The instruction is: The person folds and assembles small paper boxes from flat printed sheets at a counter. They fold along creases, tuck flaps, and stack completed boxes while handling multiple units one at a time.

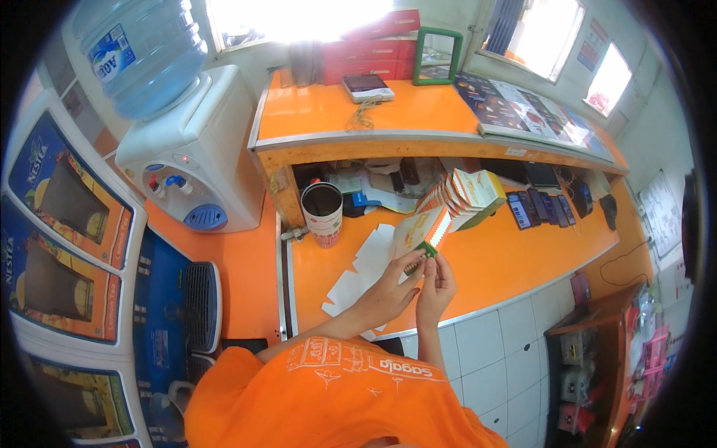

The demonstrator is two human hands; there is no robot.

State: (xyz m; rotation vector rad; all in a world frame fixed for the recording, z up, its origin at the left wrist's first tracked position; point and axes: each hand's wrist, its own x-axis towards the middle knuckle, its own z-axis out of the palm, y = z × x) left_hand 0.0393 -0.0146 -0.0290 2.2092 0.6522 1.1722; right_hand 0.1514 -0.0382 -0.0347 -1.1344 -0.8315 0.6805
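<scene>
A paper food carton [418, 230], white with orange and green print, is held up over the orange counter [500, 257]. My left hand [390, 293] has its fingers closed on the carton's lower edge. Close beside it, my right hand [437, 285] pinches the green corner of the same carton. Beneath and to the left lies a flat white carton blank [364, 270] with cut flaps, partly covered by my left hand and forearm. Just beyond the held carton leans a stack of similar printed cartons [474, 196].
A tall printed cup [323, 216] with dark contents stands left of the blank. Several phones [539, 207] lie at the right, under a raised orange shelf [418, 112]. A water dispenser [198, 149] and drink machine [67, 246] stand at the left; a shelf unit [597, 351] is lower right.
</scene>
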